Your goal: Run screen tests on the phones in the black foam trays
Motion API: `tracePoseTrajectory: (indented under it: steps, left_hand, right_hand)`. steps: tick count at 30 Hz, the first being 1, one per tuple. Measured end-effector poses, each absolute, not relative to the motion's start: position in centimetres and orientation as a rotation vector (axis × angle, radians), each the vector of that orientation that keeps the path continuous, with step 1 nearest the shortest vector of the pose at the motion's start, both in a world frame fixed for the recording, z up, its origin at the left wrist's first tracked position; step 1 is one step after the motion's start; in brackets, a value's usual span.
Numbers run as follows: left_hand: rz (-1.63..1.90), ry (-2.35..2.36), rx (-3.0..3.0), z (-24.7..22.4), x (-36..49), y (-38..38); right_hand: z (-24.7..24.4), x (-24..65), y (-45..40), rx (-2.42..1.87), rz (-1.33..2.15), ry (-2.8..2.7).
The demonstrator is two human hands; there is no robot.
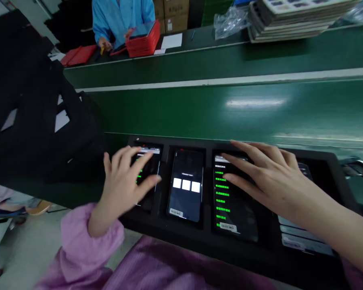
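A black foam tray lies at the belt's near edge, holding smartphones side by side. My left hand rests with its fingers on the screen of the left phone, covering most of it. The middle phone shows several white squares on a dark screen, and neither hand touches it. My right hand lies with its fingertips on the upper part of the right phone, whose screen lists green text. Another dark phone sits beyond, partly hidden by my right wrist.
A green conveyor belt runs across the view. A black cloth hangs at the left. Across the belt, a person in a blue smock handles red cases. A tall stack of flat boards and a plastic bag lie at the back.
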State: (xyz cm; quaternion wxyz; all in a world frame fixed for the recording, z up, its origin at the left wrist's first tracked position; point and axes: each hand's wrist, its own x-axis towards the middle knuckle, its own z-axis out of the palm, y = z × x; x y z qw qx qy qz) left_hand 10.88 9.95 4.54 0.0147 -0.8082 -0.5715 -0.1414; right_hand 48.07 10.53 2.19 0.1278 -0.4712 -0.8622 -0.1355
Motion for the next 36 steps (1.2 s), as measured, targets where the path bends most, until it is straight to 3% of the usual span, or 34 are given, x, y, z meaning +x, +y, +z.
tracePoseTrajectory:
  steps: [4,10,16,23,29,36]
  left_hand:
    - [-0.211,-1.899,-2.487,5.6,8.3,12.8]
    - [-0.390,-1.365,-2.900,5.6,13.8,14.2]
    - [-0.401,-1.199,-3.009,4.6,14.2,14.2]
    - [-0.648,-1.693,-2.734,4.5,4.9,12.3]
    - [-0.576,-1.708,-2.699,2.6,4.0,11.8]
    - [-0.605,-1.647,-2.711,1.8,4.2,11.9]
  right_hand:
    - [2.4,47.8,9.3,-1.367,-0.483,-2.501]
    - [4.5,48.4,8.3,-1.239,-0.454,-2.543]
    - [3.6,47.3,8.8,-1.236,-0.471,-2.504]
    - [1.6,47.5,8.9,-1.166,-0.514,-2.486]
    - [-0.3,48.0,9.6,-1.166,-0.474,-2.461]
    - [2.9,48.5,9.3,-1.160,-0.465,-2.465]
